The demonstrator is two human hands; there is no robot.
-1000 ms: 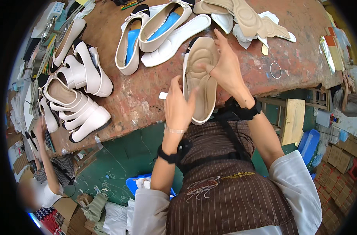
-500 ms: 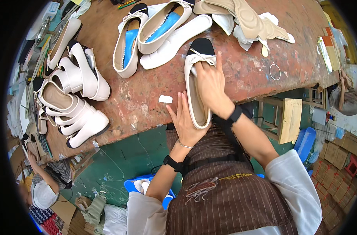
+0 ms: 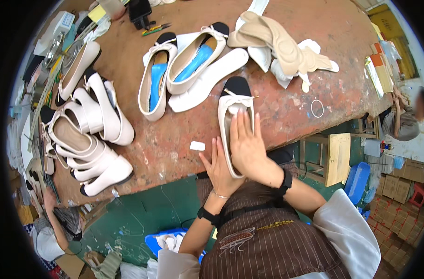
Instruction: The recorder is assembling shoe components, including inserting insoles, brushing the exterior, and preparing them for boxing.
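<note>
A cream ballet flat with a black toe cap and a thin bow lies near the table's front edge, toe pointing away. My left hand holds it by the left side near the heel, with the fingertips showing beside it. Inside the shoe, my right hand lies with fingers stretched flat along the insole, covering much of it. A bit of white shows in the toe opening, just ahead of those fingertips. Left of my left hand is a small white piece.
Two more flats with blue pieces inside stand beyond, beside a white shoe-shaped sheet. Beige insoles are heaped at the back right. Several cream shoes crowd the left. A rubber ring lies at right. Co-workers sit at both sides.
My right hand has drawn back from the toe toward the heel, its fingers now flatter and more visible. The left hand stays at the shoe's side. The whole view has shifted slightly.
</note>
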